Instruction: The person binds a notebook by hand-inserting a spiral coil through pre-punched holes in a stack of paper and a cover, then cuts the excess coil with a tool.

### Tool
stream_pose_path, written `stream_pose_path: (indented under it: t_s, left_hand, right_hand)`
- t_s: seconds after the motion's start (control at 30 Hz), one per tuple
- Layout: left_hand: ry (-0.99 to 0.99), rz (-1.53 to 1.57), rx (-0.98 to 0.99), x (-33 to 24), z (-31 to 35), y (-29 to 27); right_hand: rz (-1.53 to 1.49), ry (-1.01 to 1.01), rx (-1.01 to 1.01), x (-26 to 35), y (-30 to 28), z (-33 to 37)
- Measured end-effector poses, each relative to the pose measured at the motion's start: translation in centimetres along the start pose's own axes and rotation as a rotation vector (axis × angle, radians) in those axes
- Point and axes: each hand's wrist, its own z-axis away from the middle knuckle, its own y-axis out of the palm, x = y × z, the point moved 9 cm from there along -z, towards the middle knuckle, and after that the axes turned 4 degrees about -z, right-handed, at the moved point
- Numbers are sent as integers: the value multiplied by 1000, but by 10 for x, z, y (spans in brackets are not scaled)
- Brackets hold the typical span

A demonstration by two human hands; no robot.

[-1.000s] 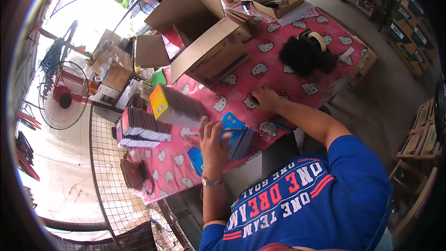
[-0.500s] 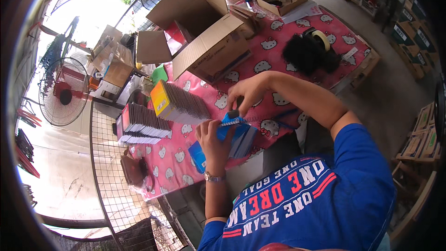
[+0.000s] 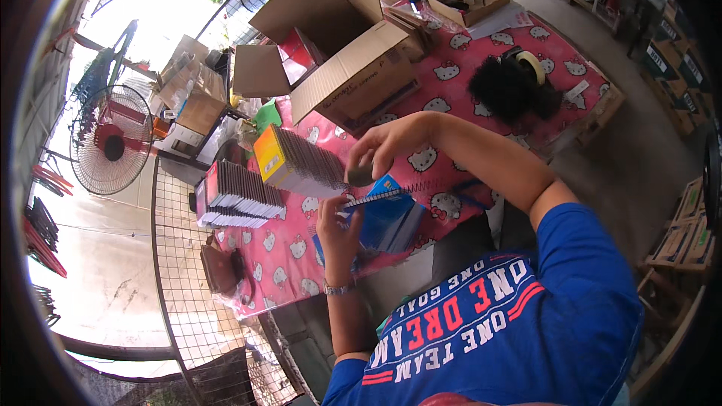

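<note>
My left hand (image 3: pixel 339 227) is closed on the near-left end of a blue spiral notebook (image 3: pixel 391 216) at the table's front edge. A thin wire coil (image 3: pixel 426 186) runs along the notebook's bound edge and sticks out past its right end. Above that edge, my right hand (image 3: pixel 382 143) is closed round a small dark grey rounded block (image 3: pixel 361 174), whose exact kind I cannot make out. More blue notebooks seem to lie under the left hand, mostly hidden. Beyond the left hand rise a stack of yellow-covered spiral notebooks (image 3: pixel 289 162) and a stack of red-covered ones (image 3: pixel 237 194).
A big open cardboard box (image 3: pixel 361 79) stands at the back of the pink patterned table (image 3: pixel 286 282). A black furry item (image 3: pixel 508 89) with a tape roll (image 3: pixel 532 68) lies to the right. At the left are a brown pouch (image 3: pixel 219 265) and a fan (image 3: pixel 113 146).
My right hand has lifted the dark block off the bound edge and moved left. The left hand has shifted slightly, and more of the blue notebook shows. The whole view has swung a little.
</note>
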Motion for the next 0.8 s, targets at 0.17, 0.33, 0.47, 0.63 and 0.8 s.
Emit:
stream_pose_path:
  t_s: [0.17, 0.33, 0.47, 0.63, 0.8]
  left_hand:
    - [-68, 116, 10, 17, -2, 6]
    - [-59, 153, 20, 16, -5, 9]
    - [-66, 148, 16, 27, -4, 10]
    - [-50, 103, 35, 13, -10, 11]
    - [-89, 222, -24, 18, -5, 9]
  right_hand:
    - [411, 132, -17, -7, -3, -7]
    - [-118, -41, 148, 10, 17, -9]
    - [71, -34, -16, 8, 8, -9]
    - [476, 157, -154, -61, -50, -7]
    - [1133, 563, -728, -176, -116, 102]
